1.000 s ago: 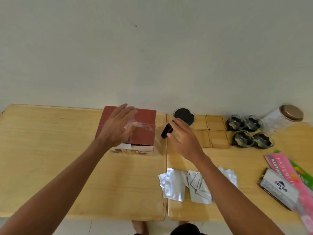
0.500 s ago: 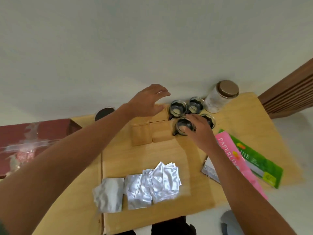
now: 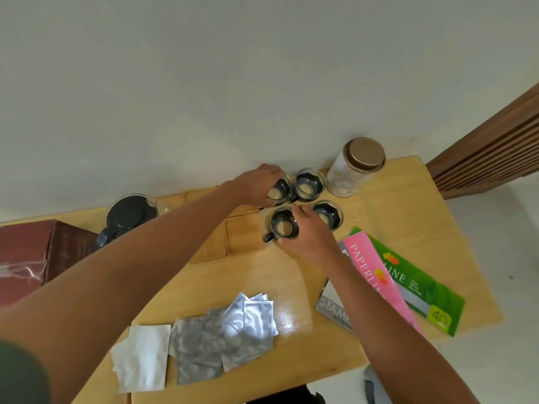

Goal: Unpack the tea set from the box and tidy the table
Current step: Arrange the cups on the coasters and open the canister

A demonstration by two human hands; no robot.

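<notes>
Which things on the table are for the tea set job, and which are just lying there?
Tea set job:
four glass cups
teapot
wooden coasters
red box
left hand and right hand, each on a cup

Just lying about:
silver packets
paper packs
jar

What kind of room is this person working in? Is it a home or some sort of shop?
Most likely a home, though I can't be sure. A low wooden table stands against a plain wall, with small glass cups, a lidded jar and packs of paper on it.
</notes>
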